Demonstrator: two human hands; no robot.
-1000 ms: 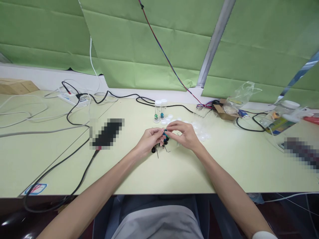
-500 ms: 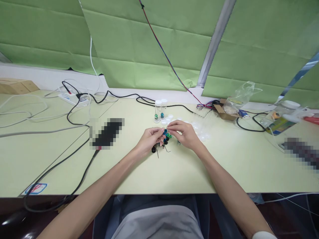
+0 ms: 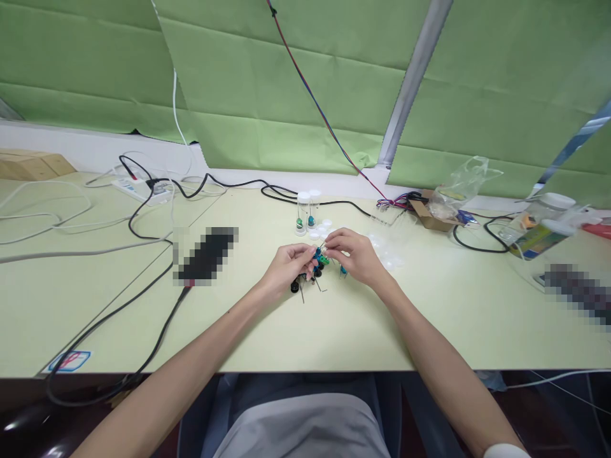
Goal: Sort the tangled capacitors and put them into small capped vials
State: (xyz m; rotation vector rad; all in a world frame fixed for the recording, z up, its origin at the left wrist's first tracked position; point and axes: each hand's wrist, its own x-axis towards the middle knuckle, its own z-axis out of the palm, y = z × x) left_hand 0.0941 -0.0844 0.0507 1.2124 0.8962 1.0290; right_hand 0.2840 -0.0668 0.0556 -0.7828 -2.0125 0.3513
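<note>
Above the table, my left hand [image 3: 289,266] is closed on a small blue part [image 3: 317,252], pinched between thumb and fingers. Close beside it, my right hand [image 3: 352,253] pinches a thin dark rod [image 3: 322,245] whose tip is at the blue part; its kind is too small to make out. Under and between the hands are a green piece [image 3: 324,260] and black wheel-like pieces [image 3: 294,287]. Two thin metal rods lie in front, one an L-shaped hex key [image 3: 319,286]. Another small blue piece [image 3: 343,270] shows beneath my right hand.
Two clear tubes [image 3: 305,213] with white caps hold green and blue pieces behind my hands. White discs [image 3: 382,254] lie to the right. A cardboard box [image 3: 432,216], a clear jar [image 3: 544,222] and black cables [image 3: 157,346] are farther out.
My right hand has shifted slightly right and up, and the thin rod in its fingers shows more clearly. The blue piece beneath it is more visible. My left hand stays in place.
</note>
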